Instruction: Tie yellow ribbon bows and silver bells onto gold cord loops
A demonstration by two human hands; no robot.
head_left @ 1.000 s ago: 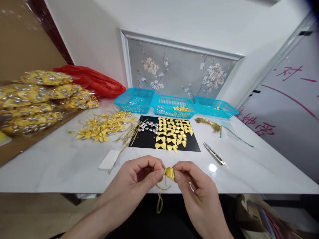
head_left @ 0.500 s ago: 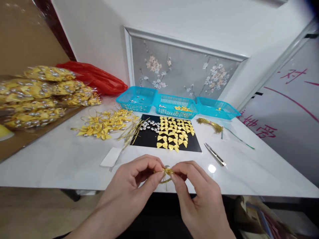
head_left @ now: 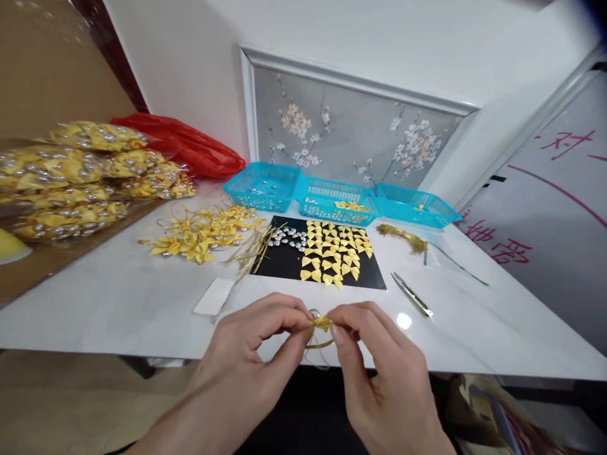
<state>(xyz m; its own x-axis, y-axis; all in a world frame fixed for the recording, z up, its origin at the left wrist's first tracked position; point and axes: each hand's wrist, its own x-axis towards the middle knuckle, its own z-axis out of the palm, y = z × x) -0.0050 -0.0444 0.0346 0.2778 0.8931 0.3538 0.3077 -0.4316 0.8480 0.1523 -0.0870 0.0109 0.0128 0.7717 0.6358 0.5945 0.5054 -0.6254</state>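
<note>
Between my two hands, above the table's front edge, is a small yellow ribbon bow [head_left: 321,323]. A silvery bead [head_left: 315,313] shows just behind it, and a gold tie [head_left: 320,345] curves below with thin thread ends. My left hand [head_left: 258,354] pinches the bow's left side between thumb and forefinger. On the opposite side, my right hand [head_left: 382,360] pinches the bow's right end. Beyond the hands lies a black mat [head_left: 279,268] with rows of yellow bows [head_left: 331,256] and a cluster of silvery beads [head_left: 288,239].
Thread snips [head_left: 411,294] and a bundle of gold ties [head_left: 402,237] lie to the right. At the left are finished bows [head_left: 199,237], a white card [head_left: 213,297] and bagged bows [head_left: 80,177]. Blue baskets [head_left: 339,215] line the wall beside a red bag [head_left: 183,145].
The bow has turned and now shows its yellow wing more plainly between my hands. My right hand has shifted slightly right, and the whole view has shifted a little.
</note>
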